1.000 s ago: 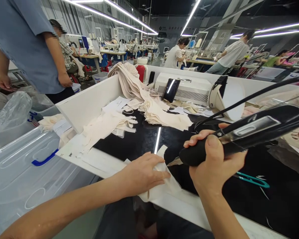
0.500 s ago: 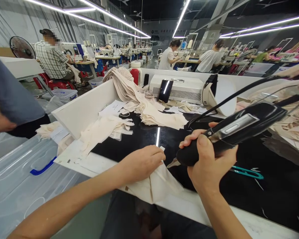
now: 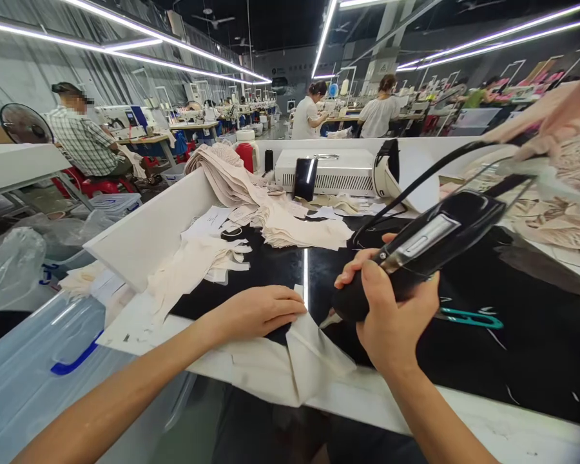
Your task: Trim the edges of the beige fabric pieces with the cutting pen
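My left hand (image 3: 265, 310) is closed at the fingertips on a cream fabric piece (image 3: 302, 351), which lies creased over the near table edge and hangs down a little. My right hand (image 3: 396, 309) is wrapped around a black corded hand tool (image 3: 430, 238) with a silver panel. The tool's rounded lower end sits low over the black table surface (image 3: 468, 367), just right of the fabric; whether it touches is hidden. Teal thread snips (image 3: 471, 318) lie on the table beside my right hand.
Stacked cream fabric pieces (image 3: 299, 225) lie behind my hands, with more at the left (image 3: 188, 267). A phone (image 3: 305, 179) leans against a white vented box (image 3: 348, 171). Another person's hand (image 3: 555, 122) reaches in at upper right. A clear plastic bin (image 3: 24, 367) stands left.
The view has turned slightly right. The person at the left edge has gone from view, and another's hand has come further in at upper right. My left fingers have flattened on the fabric.
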`<action>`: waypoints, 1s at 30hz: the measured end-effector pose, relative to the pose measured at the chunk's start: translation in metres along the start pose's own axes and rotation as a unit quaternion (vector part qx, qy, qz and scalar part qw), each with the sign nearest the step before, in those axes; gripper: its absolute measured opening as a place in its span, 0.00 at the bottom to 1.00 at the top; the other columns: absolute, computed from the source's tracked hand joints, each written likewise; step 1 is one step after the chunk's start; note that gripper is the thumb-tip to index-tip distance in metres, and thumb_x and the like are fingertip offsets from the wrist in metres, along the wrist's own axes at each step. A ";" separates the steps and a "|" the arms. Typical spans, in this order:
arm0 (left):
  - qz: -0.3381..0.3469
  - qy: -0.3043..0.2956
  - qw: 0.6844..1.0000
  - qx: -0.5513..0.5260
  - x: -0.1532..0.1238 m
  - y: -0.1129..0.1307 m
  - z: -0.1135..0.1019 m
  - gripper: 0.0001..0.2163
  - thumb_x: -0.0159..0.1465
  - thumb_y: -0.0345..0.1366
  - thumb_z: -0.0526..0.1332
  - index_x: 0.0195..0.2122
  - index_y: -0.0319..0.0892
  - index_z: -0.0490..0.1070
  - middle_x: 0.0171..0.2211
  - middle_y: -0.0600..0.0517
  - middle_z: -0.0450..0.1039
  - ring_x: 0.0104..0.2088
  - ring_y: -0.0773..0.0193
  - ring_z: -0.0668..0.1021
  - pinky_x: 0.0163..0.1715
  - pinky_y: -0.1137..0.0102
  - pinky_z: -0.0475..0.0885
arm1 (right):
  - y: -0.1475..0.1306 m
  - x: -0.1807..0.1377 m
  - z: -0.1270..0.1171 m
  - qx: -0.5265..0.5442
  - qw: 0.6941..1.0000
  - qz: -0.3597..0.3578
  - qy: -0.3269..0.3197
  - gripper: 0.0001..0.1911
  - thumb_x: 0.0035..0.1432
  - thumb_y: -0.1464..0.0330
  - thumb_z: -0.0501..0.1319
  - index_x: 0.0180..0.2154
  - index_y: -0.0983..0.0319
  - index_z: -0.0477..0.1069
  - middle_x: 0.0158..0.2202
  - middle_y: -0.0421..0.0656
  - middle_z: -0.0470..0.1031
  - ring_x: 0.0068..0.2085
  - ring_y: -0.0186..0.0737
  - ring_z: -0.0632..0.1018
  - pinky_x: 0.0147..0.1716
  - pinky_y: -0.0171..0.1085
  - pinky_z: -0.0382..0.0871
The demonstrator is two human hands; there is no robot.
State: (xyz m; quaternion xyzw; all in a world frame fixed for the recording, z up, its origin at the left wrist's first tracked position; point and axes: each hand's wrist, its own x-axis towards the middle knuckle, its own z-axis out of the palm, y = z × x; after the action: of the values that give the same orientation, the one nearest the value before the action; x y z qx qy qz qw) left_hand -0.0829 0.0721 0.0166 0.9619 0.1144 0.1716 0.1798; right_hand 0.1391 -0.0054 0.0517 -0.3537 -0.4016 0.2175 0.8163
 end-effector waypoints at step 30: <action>0.057 -0.038 0.993 0.098 -0.007 -0.002 0.004 0.20 0.87 0.49 0.63 0.71 0.47 0.82 0.67 0.37 0.81 0.65 0.46 0.85 0.71 0.55 0.80 | 0.010 0.006 0.014 -0.020 0.999 -0.025 0.013 0.24 0.65 0.53 0.83 0.47 0.55 0.74 0.33 0.30 0.83 0.26 0.33 0.81 0.30 0.36 0.82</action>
State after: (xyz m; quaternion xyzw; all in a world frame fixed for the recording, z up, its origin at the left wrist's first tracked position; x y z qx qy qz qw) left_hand -0.0878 0.0712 0.0101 0.9856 0.0682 0.1330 0.0787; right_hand 0.1305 0.0105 0.0527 -0.3625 -0.4034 0.1847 0.8196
